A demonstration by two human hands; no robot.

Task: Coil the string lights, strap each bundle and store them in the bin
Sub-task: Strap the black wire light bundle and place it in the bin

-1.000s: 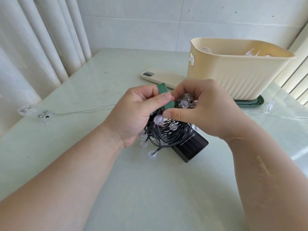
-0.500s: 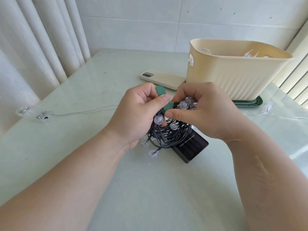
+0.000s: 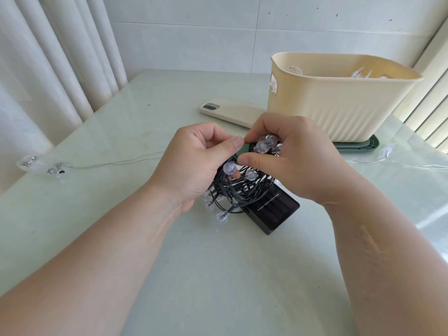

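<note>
Thumbs and forefingers of both hands pinched together on short green fabric strap [image 3: 243, 150] at top of coiled black-wire string lights with clear round bulbs [image 3: 238, 187]. Left hand [image 3: 194, 163] clamping strap and coil from left; right hand [image 3: 294, 161] pressing strap end from right, a few bulbs bunched against its fingers. Strap tail, upright and free a second ago, now folded down flat between thumbs: probably being fastened, bundle nearly done. Coil held just above pale green glossy table [image 3: 218, 275], black solar panel box [image 3: 272, 210] lying beneath. Cream ribbed plastic bin [image 3: 339, 110] waiting behind right hand, some lights already inside. Second, thin-wire string [image 3: 116, 163] loose at left, uncoiled.
</note>
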